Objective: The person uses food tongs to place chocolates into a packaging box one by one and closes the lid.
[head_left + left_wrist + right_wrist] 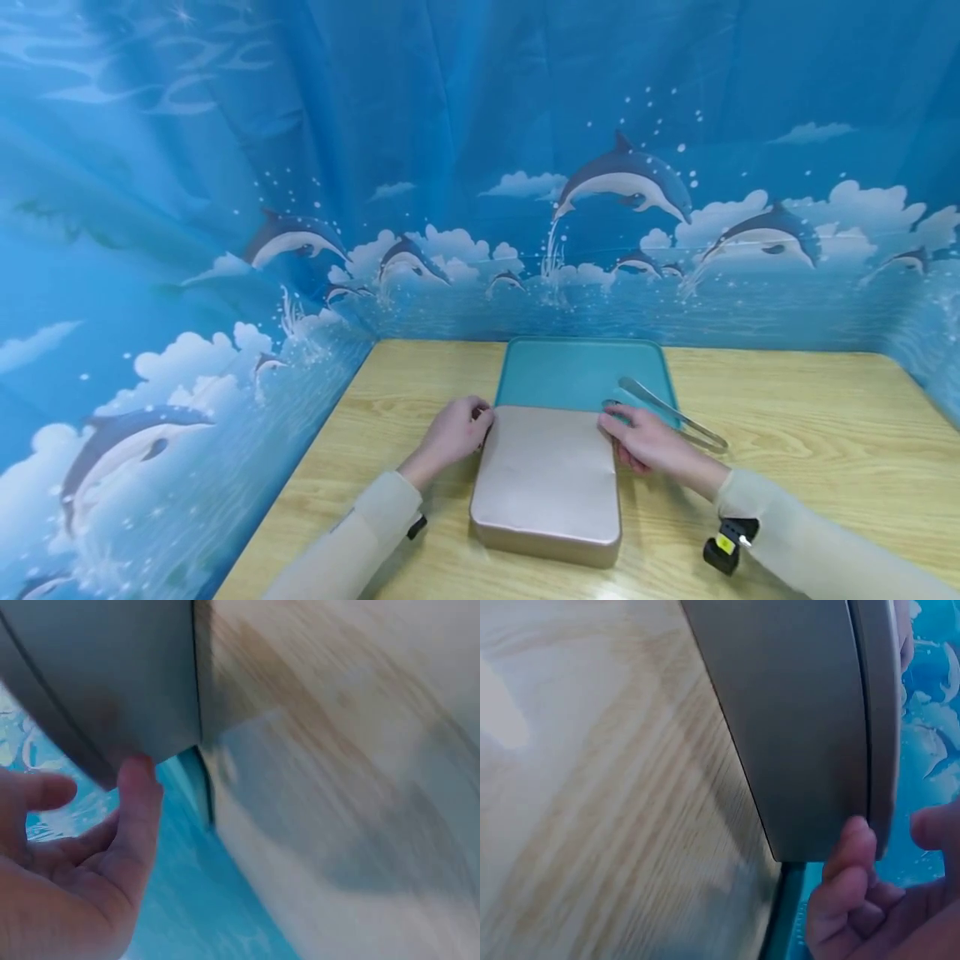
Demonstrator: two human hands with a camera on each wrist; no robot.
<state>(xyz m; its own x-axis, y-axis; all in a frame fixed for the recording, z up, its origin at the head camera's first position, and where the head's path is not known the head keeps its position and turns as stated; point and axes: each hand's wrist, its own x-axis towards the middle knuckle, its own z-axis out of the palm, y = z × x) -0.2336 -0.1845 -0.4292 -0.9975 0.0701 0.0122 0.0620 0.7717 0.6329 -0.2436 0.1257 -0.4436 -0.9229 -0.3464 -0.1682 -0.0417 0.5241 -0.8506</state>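
A rose-gold metal tin (547, 475) with a rounded lid lies flat on the table, its far end against or over the teal tray (570, 367). At its far left corner is my left hand (456, 433). One fingertip touches the tin's side (112, 675) near the lid seam, with the thumb held apart. At the far right corner my right hand (648, 437) touches the side (795, 735) just below the seam with bent fingers; its thumb stands off the lid. The lid is on, so the inside is hidden.
Metal tongs (675, 408) lie across the tray's right edge onto the wooden table (810, 433), close beyond my right hand. A blue dolphin-print curtain (465, 125) rises behind the table and along its left side. Dark wrist cameras (727, 546) hang below the sleeves.
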